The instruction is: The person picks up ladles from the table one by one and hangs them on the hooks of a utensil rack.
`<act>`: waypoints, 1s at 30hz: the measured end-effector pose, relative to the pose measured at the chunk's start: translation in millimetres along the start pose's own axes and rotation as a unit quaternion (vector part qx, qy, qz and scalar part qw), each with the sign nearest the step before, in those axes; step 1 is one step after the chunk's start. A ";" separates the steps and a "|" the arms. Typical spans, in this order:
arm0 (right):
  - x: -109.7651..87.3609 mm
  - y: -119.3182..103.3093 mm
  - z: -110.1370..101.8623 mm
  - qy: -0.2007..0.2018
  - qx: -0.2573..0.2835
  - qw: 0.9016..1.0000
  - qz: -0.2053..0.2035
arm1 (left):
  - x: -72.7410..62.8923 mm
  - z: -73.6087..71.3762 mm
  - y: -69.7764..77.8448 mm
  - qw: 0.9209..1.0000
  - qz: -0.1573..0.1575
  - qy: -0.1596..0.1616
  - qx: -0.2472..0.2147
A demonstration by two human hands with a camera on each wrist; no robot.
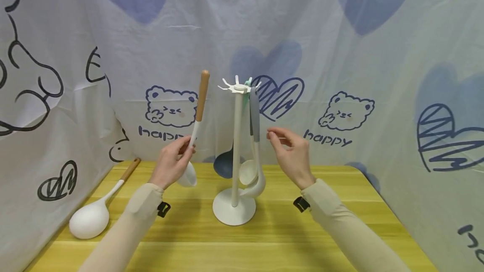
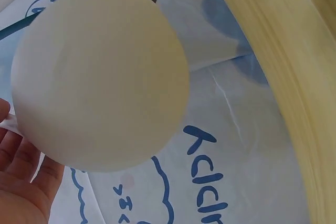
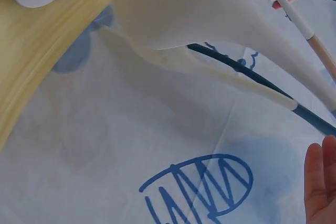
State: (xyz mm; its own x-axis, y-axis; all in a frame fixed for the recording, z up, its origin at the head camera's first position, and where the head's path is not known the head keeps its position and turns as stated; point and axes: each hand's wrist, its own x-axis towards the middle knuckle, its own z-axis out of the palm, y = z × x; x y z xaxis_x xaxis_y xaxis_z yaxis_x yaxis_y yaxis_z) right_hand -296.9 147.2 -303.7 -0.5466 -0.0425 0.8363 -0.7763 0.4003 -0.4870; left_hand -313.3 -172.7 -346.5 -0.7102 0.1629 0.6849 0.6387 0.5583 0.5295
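My left hand [image 1: 174, 158] pinches the white neck of a ladle [image 1: 202, 98] with a wooden handle. The handle points up and the bowl hangs below the hand; in the left wrist view that white bowl [image 2: 100, 77] fills much of the frame. To the right of it stands a white utensil rack [image 1: 237, 146] with a round base and a ring of hooks. On its right side hangs a white ladle with a grey handle [image 1: 255, 114]. My right hand [image 1: 293, 154] is just right of that ladle, fingers loosely bent and holding nothing.
A dark blue ladle [image 1: 224, 164] and a cream-coloured utensil [image 1: 248, 173] also hang on the rack. Another white ladle [image 1: 89, 221] with a wooden handle lies at the left of the wooden table [image 1: 280, 247]. A printed cloth [image 1: 211, 20] encloses the back and sides.
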 end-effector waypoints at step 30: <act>70.9 -31.3 16.9 0.028 0.040 0.999 -0.018 | 7.3 13.9 9.5 1.000 -0.004 -0.006 -0.018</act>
State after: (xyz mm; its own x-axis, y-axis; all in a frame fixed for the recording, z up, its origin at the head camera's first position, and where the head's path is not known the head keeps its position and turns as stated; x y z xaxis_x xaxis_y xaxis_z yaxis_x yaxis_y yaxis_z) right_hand -316.7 116.2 -233.3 -0.5015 -0.0023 0.8651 -0.8188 0.3243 -0.4738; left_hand -316.5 -154.8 -343.4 -0.7185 0.1681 0.6749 0.6430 0.5304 0.5525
